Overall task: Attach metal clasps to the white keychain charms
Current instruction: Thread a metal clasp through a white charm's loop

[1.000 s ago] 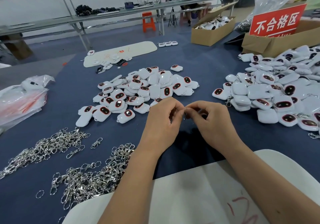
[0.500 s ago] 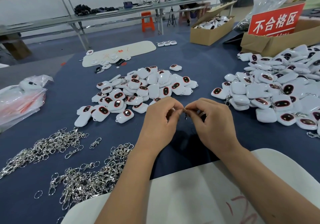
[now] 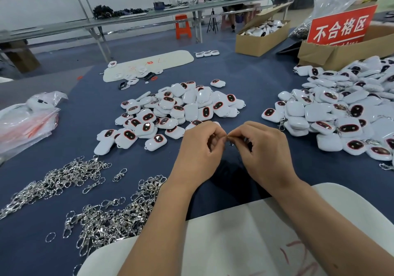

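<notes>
- My left hand point(image 3: 199, 147) and right hand point(image 3: 263, 147) pinch a clasp point(image 3: 230, 142) together, mid-attachment I judge.
- Whether a charm is held, I cannot tell.
- Next: seat the ring fully.

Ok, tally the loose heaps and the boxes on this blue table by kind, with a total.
White charm heaps: 2
Metal clasp heaps: 2
Cardboard boxes: 2
Total: 6
</notes>
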